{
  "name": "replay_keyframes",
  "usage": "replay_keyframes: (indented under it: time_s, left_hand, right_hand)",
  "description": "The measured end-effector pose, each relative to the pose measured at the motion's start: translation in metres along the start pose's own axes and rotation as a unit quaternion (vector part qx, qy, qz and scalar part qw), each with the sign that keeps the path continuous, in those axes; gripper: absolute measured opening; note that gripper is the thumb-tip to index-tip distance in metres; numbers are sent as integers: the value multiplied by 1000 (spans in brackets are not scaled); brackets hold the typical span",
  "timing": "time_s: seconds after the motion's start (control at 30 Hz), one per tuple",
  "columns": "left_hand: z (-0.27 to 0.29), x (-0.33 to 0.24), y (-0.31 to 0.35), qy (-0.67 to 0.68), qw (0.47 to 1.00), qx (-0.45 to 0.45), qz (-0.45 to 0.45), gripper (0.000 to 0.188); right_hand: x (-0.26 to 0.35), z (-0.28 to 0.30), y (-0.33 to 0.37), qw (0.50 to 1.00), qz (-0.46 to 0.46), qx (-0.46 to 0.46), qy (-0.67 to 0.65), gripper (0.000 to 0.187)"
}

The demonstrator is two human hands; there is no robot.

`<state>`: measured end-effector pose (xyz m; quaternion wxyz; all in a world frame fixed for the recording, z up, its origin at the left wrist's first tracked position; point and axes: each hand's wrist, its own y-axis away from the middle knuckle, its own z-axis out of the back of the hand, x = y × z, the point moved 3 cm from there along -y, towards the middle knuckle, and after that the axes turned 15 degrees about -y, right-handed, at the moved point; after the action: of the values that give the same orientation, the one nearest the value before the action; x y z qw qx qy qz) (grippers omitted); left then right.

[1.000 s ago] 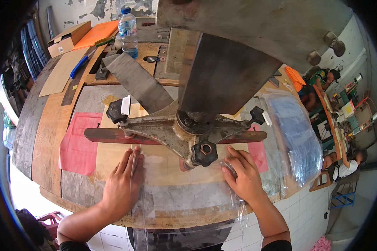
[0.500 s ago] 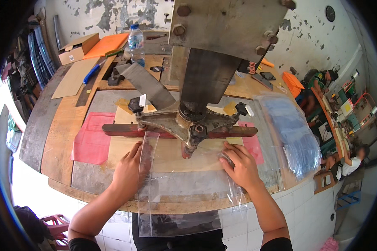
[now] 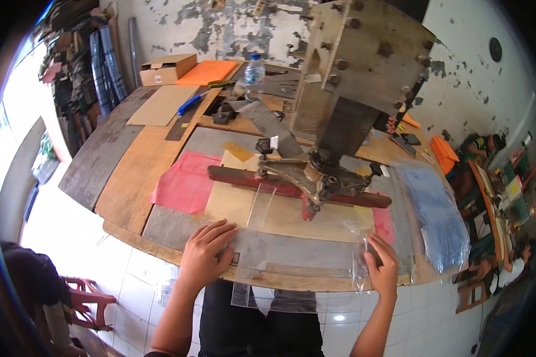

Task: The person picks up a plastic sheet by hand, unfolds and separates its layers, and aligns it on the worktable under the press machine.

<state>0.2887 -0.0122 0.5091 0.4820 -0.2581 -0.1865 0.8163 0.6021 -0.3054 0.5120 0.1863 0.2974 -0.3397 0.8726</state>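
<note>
A clear plastic sheet (image 3: 307, 256) lies under the red bar (image 3: 357, 199) of a press, its near end hanging over the table's front edge. The bar hangs from a dark metal bracket (image 3: 315, 175). My left hand (image 3: 208, 253) is open at the table's front edge, fingers stretched, just left of the sheet. At the sheet's right edge, my right hand (image 3: 384, 268) has its fingers curled in with the thumb against the crinkled plastic. Beneath the bar are a beige sheet (image 3: 235, 205) and pink-red sheets (image 3: 184, 181).
A stack of clear bluish plastic (image 3: 435, 214) lies on the right of the table. Farther back are a bottle (image 3: 255, 74), a cardboard box (image 3: 167, 69), an orange sheet (image 3: 207, 72) and a blue-handled cutter (image 3: 189, 105). A red stool (image 3: 89, 303) stands at lower left; people work at right.
My view has shifted, so the table appears farther right. My left hand has drawn back off the sheet toward the front edge. My right hand has slid nearer along the sheet's right edge.
</note>
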Motion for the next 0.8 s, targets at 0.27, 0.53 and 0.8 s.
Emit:
replay_keyframes:
  time_s: [0.27,0.53,0.8]
  left_hand:
    - [4,-3,3,36,997,-6,64,35]
    - [2,-1,7,16,999,-17,47,30]
    - [2,-2,7,12,998,-22,60,29]
  right_hand:
    - [-6,-4,16,987,-38,-157,19,22]
    - [-4,-1,16,989,-26,-144,8,18]
    - [-7,0,17,983,-50,-179,-2,18]
